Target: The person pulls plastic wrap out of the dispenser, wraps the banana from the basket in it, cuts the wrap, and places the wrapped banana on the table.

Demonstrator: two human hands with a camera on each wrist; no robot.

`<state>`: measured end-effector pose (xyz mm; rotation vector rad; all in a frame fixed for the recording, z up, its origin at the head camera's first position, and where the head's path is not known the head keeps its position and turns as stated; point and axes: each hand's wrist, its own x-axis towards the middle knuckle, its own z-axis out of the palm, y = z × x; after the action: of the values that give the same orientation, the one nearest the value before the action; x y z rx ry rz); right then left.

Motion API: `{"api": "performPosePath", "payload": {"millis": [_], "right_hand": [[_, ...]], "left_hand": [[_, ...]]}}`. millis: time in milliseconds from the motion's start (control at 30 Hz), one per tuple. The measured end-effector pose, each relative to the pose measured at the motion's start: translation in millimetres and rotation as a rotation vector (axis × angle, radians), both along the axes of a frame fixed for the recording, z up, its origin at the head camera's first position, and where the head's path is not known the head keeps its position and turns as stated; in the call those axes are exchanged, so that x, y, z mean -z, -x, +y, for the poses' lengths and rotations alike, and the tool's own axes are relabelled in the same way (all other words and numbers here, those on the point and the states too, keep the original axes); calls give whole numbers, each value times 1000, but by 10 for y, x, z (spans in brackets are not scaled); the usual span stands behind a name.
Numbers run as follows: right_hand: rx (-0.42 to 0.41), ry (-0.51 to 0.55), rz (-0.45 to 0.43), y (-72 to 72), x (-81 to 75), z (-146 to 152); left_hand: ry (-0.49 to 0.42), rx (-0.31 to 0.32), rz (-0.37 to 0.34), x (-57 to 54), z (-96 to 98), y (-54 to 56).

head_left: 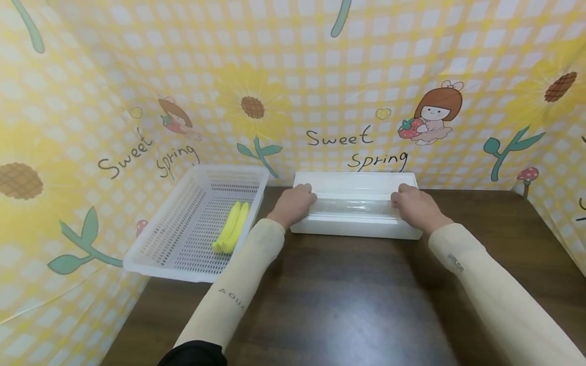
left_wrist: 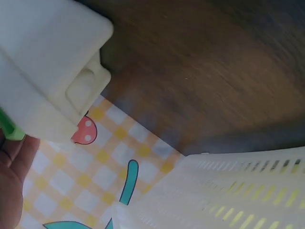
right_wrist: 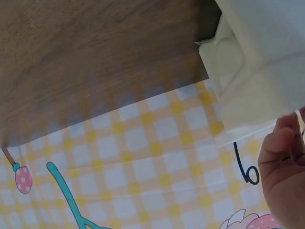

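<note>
In the head view a long white box [head_left: 357,227] lies at the back of the table, with clear plastic film [head_left: 352,206] across its top opening. My left hand [head_left: 295,203] has curled fingers at the film's left end and appears to pinch it. At the right end, my right hand [head_left: 416,206] holds the film in much the same way, thumb against fingers. The left wrist view shows a small green piece [left_wrist: 10,128] by the left fingers, mostly cut off. The box's rounded end [right_wrist: 257,71] hides part of the right hand's grip in the right wrist view.
Left of the box stands a white slotted plastic basket [head_left: 155,254] holding yellow bananas [head_left: 232,226]. Its right side is close to my left forearm. A checked, printed cloth [head_left: 320,101] hangs behind the dark wooden table [head_left: 348,300].
</note>
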<state>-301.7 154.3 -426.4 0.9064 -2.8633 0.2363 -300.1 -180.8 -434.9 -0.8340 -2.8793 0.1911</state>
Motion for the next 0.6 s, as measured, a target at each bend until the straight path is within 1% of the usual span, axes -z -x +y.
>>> {"api": "performPosePath", "payload": {"millis": [100, 167, 267, 400, 500, 600], "right_hand": [[32, 3, 17, 5, -39, -1], [47, 7, 23, 16, -79, 3], [62, 34, 33, 26, -134, 12], [70, 86, 47, 44, -193, 16], [67, 110, 72, 65, -224, 16], [51, 124, 99, 81, -245, 27]], "left_hand": [[-35, 7, 58, -45, -11, -2], [-50, 17, 76, -104, -15, 2], [-72, 26, 80, -198, -15, 8], [-87, 6, 81, -307, -20, 18], [-93, -3, 89, -362, -29, 34], [-95, -2, 97, -388, -43, 58]]}}
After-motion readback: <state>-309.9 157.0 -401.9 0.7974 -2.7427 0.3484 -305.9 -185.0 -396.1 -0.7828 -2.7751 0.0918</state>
